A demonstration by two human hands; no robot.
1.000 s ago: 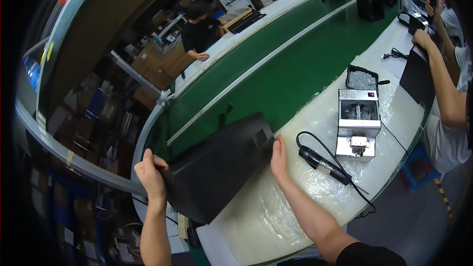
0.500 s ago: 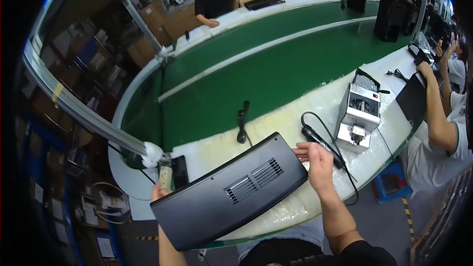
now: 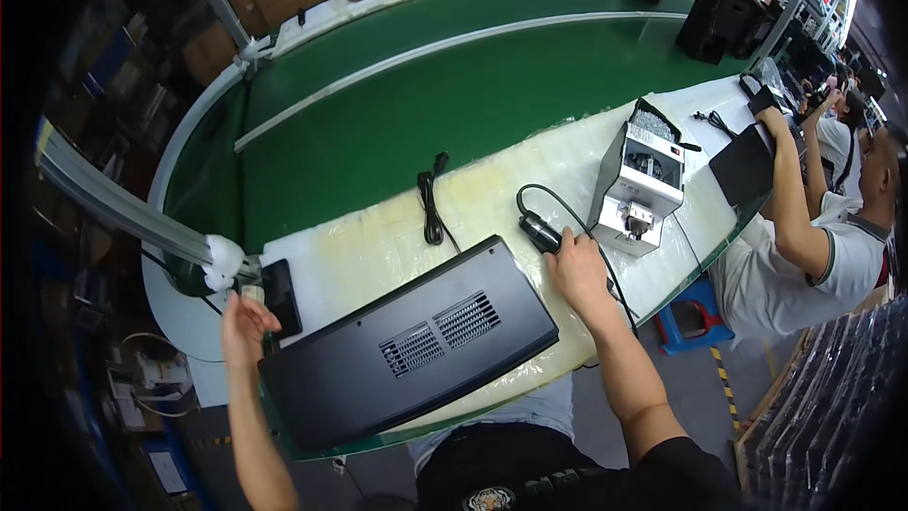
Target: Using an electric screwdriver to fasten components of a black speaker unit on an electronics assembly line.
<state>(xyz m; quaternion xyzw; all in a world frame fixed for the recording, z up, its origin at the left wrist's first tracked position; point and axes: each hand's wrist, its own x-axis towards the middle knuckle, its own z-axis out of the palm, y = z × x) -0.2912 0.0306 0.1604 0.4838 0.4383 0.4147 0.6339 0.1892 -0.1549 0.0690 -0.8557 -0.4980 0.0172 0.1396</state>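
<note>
A black casing panel [image 3: 407, 345] with two vented grilles lies on the padded near edge of the bench, tilted up to the right. My left hand [image 3: 248, 325] is off the panel, just beyond its left end, with fingers loosely bent and nothing visible in them. My right hand [image 3: 582, 274] is closed around a black corded electric screwdriver [image 3: 541, 231] to the right of the panel; the palm hides part of its body. Right of that hand stands a silver-grey screw feeder machine [image 3: 641, 185]. A coiled black power cable [image 3: 430, 208] lies beyond the panel.
A dark flat device [image 3: 281, 297] and a metal post [image 3: 132, 213] are near my left hand. Beyond the bench runs a green conveyor belt [image 3: 397, 147]. A co-worker [image 3: 804, 237] sits at the right by a dark panel [image 3: 742, 168]. Another person stands across the belt.
Both hands have let go of the panel, which now rests on the bench. My right hand has taken hold of the screwdriver. The whole view has shifted.
</note>
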